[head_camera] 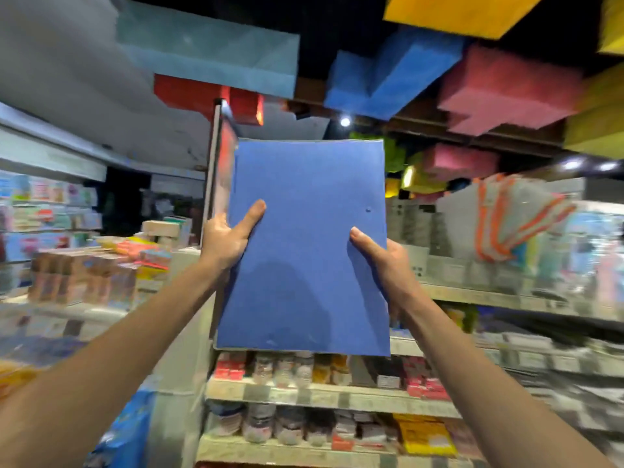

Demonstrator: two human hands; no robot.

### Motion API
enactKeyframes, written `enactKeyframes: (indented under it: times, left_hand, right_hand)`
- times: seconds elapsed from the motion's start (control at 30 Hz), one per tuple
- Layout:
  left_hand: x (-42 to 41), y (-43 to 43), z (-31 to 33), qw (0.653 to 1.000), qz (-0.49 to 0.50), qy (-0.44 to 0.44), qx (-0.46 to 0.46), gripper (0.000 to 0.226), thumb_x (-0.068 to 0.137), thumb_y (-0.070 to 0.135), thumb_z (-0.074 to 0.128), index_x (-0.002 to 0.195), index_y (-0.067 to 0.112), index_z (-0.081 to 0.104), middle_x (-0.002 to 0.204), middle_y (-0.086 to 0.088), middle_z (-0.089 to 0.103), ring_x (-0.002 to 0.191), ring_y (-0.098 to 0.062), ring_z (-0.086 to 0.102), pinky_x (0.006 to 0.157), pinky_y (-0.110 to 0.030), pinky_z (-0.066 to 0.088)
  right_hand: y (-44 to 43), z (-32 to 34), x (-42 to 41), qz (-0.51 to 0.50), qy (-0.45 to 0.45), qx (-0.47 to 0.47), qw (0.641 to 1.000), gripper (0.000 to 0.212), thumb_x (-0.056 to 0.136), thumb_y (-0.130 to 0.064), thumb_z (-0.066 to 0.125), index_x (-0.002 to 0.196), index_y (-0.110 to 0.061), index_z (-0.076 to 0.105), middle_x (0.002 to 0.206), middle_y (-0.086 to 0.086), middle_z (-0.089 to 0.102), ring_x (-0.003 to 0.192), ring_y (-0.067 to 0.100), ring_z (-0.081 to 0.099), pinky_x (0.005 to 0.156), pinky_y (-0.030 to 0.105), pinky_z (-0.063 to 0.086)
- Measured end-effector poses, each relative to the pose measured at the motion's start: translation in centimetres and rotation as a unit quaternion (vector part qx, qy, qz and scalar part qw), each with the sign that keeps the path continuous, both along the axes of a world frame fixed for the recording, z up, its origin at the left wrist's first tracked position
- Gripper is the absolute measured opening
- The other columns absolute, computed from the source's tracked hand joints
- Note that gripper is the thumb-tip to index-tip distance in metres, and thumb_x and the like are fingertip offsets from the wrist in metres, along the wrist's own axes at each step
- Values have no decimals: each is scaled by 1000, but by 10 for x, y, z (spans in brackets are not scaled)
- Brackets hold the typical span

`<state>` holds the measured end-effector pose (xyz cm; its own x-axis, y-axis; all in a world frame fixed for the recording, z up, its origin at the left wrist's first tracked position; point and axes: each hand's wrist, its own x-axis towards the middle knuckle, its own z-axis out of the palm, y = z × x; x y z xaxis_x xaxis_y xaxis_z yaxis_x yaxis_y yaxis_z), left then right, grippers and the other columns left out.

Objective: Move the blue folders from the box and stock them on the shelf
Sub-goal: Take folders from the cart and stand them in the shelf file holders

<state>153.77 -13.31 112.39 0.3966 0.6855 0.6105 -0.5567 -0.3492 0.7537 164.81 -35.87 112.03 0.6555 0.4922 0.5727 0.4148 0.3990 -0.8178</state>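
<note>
A stack of blue folders (307, 244) is held up flat in front of me at chest-to-head height, its blue cover facing me. My left hand (228, 236) grips its left edge, thumb across the front. My right hand (381, 258) grips the right edge, thumb on the cover. Both arms are stretched forward and up. Behind the folders stand the shop shelves (472, 295). The box is not in view.
Shelves with jars and small packets (304, 369) run below the folders. Grey trays and a hanging orange-striped bag (516, 217) sit on the upper right shelf. Stacked boxes (84, 275) fill a counter at left. Coloured blocks (506, 89) hang from the ceiling.
</note>
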Motion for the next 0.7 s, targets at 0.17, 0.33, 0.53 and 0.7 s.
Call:
enactKeyframes:
  times: [0.17,0.33,0.53,0.7]
  left_hand:
    - [78,-45,19,966,94,163,178,75,78,77,62,121,16,65,116,-2,72,105,-20,67,88,-33,51]
    - [151,-82,21,944,101,161,269,50,90,41,72,133,22,57,124,-5,68,100,-20,69,91,-37,54]
    - [220,-96,33,918,165,167,320,38,92,43,67,126,27,61,113,3,71,96,-16,68,87,-37,55]
    - [253,-66,47,885,240,192,351,37,94,47,62,127,29,59,121,2,69,109,-21,65,93,-42,53]
  right_hand:
    - [-58,16,54,-109,-4,57,992,23,90,-26,73,103,-7,73,94,8,78,78,24,74,67,38,60]
    - [-73,38,126,-258,-58,82,961,37,74,-50,79,90,-17,71,90,0,76,85,24,72,78,50,60]
    - [-74,70,197,-353,-89,93,927,66,69,-68,65,108,-15,68,105,1,72,103,27,64,89,49,55]
    - [-50,89,242,-341,-102,117,927,29,87,-43,70,90,-15,62,89,-4,67,82,12,57,61,13,42]
